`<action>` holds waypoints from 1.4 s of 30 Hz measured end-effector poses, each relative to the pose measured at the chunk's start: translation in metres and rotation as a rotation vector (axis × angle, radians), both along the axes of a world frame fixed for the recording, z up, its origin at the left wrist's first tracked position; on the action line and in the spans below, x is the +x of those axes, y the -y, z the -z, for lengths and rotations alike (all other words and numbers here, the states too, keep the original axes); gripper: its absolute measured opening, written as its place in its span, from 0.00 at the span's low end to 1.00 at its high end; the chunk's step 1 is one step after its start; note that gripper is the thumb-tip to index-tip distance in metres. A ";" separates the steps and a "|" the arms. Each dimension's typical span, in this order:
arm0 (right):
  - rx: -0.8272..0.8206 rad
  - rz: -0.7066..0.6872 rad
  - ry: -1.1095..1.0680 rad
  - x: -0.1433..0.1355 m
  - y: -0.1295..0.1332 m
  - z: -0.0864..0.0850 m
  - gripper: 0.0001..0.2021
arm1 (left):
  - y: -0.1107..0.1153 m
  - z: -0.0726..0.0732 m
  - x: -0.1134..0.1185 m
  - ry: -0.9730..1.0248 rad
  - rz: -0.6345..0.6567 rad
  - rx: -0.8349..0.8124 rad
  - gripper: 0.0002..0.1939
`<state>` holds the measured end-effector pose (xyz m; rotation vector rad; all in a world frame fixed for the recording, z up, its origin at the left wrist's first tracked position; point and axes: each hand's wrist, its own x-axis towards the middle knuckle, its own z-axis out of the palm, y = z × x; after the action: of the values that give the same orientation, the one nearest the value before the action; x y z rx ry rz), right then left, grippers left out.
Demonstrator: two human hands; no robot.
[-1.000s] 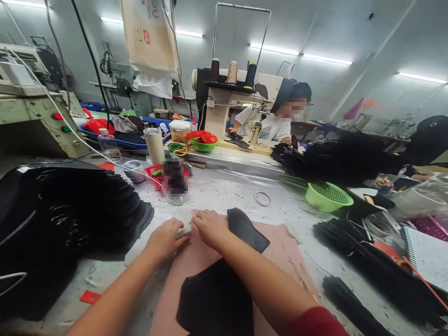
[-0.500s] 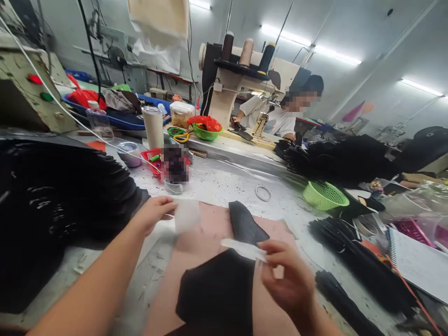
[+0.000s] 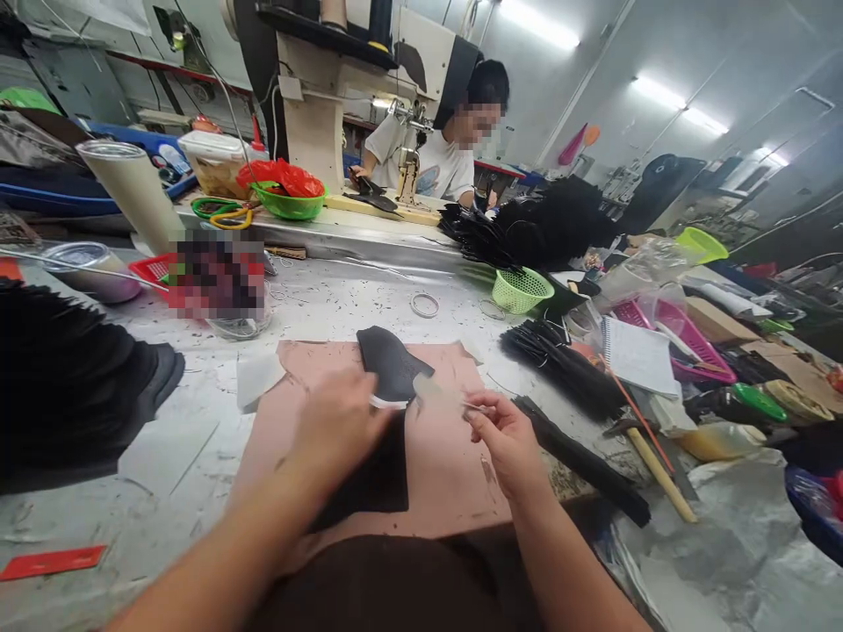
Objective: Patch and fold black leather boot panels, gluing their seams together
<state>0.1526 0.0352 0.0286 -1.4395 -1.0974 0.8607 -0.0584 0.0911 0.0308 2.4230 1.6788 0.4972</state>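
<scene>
My right hand pinches a thin pale strip between thumb and fingers, over the right half of a pink sheet. Blurred by motion, my left hand hovers over the dark pieces with its fingers bent; a white sliver shows at its fingertips, and whether it grips this I cannot tell. Beneath the hands lies a black flat piece, partly covered by my left hand and forearm. Just beyond it rests a smaller dark grey curved piece. A whitish paper lies at the sheet's left edge.
Stacked black pieces stand at left. Black bundles, a hammer and a notebook lie at right. Farther back are a green basket, a tape-like ring and a co-worker at a sewing machine.
My left hand has let go of the whitish paper and moved right, over the dark pieces. My right hand still holds a pale strip. The view has swung right and down.
</scene>
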 end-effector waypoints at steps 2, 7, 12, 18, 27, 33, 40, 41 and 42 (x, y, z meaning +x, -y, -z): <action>0.136 0.081 0.157 0.008 0.008 -0.002 0.05 | 0.011 0.013 0.040 -0.104 0.116 0.001 0.28; 0.248 0.135 0.290 0.046 0.029 0.005 0.03 | 0.006 0.023 0.028 -0.144 0.256 -0.182 0.21; 0.186 -0.057 0.143 0.074 0.045 0.013 0.04 | 0.026 0.004 -0.025 -0.035 0.640 -0.515 0.13; 0.149 -0.203 0.272 0.043 0.032 0.000 0.08 | 0.048 -0.020 0.030 0.226 0.364 -0.445 0.12; 0.173 -0.365 0.172 0.025 0.013 -0.005 0.09 | 0.029 -0.005 0.056 0.615 0.050 -0.601 0.16; 0.251 -0.336 0.343 0.012 0.016 0.002 0.09 | 0.039 -0.016 0.060 0.673 0.067 -0.776 0.15; 0.722 -0.469 0.847 -0.004 0.025 0.002 0.11 | 0.040 -0.005 0.059 1.283 -0.199 -1.150 0.14; 0.737 -0.497 0.809 -0.003 0.028 0.006 0.13 | 0.040 -0.002 0.057 1.295 -0.230 -1.152 0.13; 0.746 -0.479 0.746 0.000 0.030 0.010 0.15 | 0.039 0.000 0.055 1.296 -0.255 -1.149 0.13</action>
<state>0.1526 0.0055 0.0183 -0.8523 -2.1067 0.1221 -0.0033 0.0518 0.0308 0.7041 1.0679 0.6367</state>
